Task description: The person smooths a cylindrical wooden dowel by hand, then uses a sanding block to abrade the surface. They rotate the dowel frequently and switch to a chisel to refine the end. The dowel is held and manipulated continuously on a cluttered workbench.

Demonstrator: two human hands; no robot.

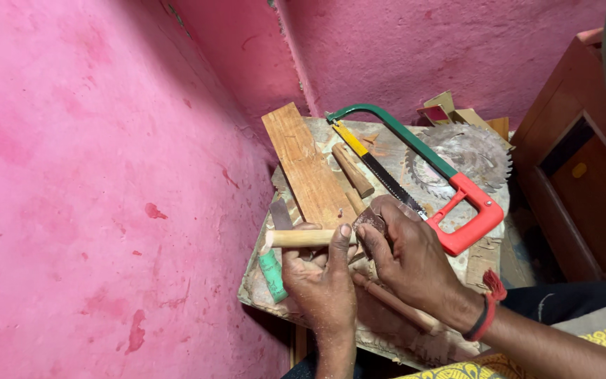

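Observation:
My left hand [320,277] grips a pale round wooden dowel [296,238] that lies across the near left of a small worn wooden bench [254,291]. My right hand [408,256] pinches a small piece of brown sandpaper [369,222] against the dowel's right end. A red and black band sits on my right wrist. Just beyond my right hand lies a hacksaw [415,165] with a green frame, red handle and yellow-black blade.
A wooden plank [306,165] and a short dowel [352,170] lie on the bench. A circular saw blade [475,154] rests at the back right. A green-handled tool [272,275] and a dark rod [394,303] lie by my hands. Pink walls stand left and behind; a brown cabinet [576,168] stands right.

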